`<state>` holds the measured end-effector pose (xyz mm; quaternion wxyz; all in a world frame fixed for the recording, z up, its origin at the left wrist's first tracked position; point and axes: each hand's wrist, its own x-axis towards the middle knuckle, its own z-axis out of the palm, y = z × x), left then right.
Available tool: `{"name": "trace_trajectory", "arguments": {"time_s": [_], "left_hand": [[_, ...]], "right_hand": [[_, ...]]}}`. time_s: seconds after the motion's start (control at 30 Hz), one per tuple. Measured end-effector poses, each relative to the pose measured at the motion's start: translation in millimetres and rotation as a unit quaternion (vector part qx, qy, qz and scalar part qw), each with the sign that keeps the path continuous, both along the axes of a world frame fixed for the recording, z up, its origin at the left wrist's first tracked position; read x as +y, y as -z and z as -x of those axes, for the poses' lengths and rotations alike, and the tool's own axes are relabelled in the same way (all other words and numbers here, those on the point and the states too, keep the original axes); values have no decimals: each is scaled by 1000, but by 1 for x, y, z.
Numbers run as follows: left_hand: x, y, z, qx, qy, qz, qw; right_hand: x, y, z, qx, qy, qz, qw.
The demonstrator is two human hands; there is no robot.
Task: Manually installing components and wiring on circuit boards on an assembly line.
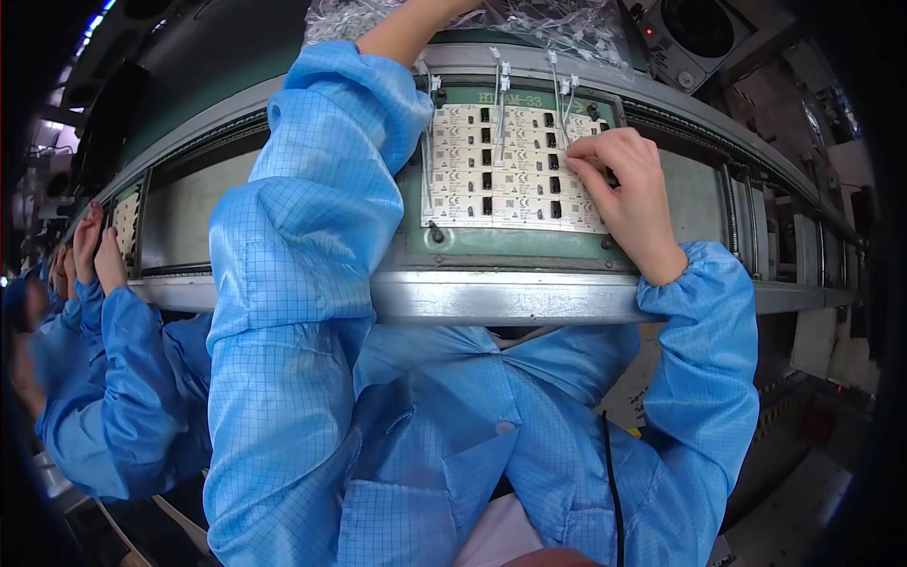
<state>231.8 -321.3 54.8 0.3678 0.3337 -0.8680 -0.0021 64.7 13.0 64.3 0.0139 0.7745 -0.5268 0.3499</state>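
Observation:
My right hand is over the right side of a panel of small white circuit boards. Its thumb and forefinger are pinched beside a black connector. A thin white cable runs down to those fingertips, and the pinch appears closed on its end. The panel sits in a green fixture plate with several black clamps. More white cables with small plugs hang over its far edge. My left arm stretches far forward across the rail; only its bare forearm shows, and the hand is past the upper edge.
Clear plastic bags of white cables lie beyond the fixture. A metal rail runs along the near side. To the left, a co-worker's hands are at another panel. A device with a round black top stands far right.

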Motion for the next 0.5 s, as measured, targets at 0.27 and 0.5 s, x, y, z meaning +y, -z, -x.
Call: {"name": "trace_trajectory", "arguments": {"time_s": [0.27,0.5], "left_hand": [[76,-71,-30,235,91,-149,956],[144,-72,-64,329,209,-298,871]], "right_hand": [[1,11,7,-37,-34,-71,996],[3,8,8,25,-27,-37,999]]}}
